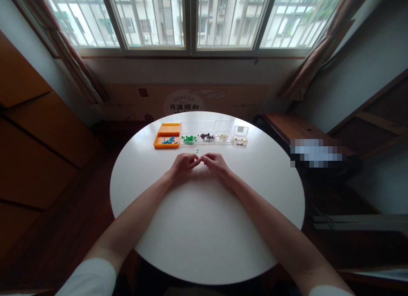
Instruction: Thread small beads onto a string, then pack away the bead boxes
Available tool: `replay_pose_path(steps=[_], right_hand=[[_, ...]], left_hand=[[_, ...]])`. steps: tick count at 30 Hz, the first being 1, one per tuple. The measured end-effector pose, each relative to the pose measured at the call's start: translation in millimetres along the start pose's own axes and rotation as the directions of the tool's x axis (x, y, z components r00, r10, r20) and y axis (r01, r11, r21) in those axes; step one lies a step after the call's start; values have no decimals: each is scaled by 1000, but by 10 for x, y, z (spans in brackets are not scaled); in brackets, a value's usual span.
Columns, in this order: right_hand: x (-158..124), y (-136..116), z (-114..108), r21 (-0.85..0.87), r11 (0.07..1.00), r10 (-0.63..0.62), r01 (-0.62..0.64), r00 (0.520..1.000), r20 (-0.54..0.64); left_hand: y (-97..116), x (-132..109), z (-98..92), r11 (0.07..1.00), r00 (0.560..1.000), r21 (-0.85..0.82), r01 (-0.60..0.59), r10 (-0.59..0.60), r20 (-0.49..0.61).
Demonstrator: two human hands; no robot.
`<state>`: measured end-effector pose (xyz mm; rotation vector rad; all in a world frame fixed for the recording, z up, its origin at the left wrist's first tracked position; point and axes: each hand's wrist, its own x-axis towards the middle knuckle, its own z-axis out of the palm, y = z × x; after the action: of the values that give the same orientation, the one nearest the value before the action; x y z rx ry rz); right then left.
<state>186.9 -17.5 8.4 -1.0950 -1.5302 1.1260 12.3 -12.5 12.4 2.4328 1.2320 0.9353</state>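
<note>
My left hand (185, 163) and my right hand (214, 162) meet fingertip to fingertip over the white round table (204, 228). Both are closed in a pinch; whatever lies between the fingertips is too small to make out. Just beyond them sit a couple of tiny green-blue pieces (197, 151). Behind the left hand stands an opened orange box (158, 146) with blue pieces (169, 140) in it. To its right, lidded clear boxes stand open in a row, holding green pieces (189, 139), dark brown pieces (207, 137), cream pieces (222, 137) and small gold-coloured pieces (240, 139).
Past the table's far edge is a cardboard panel (127, 98) with printed characters, under a barred window (153, 19). A wooden bench (283, 126) stands at the right, beside a blurred-out patch. Wooden cabinets (41, 138) line the left.
</note>
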Motion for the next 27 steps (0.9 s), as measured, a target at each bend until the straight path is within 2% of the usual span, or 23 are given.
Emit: replay_pose_path(steps=[27], right_hand=[[16, 48, -6, 2, 1000, -20, 20, 1000, 12]], left_hand=[[-3, -1, -3, 1000, 1000, 16, 2, -2, 5]])
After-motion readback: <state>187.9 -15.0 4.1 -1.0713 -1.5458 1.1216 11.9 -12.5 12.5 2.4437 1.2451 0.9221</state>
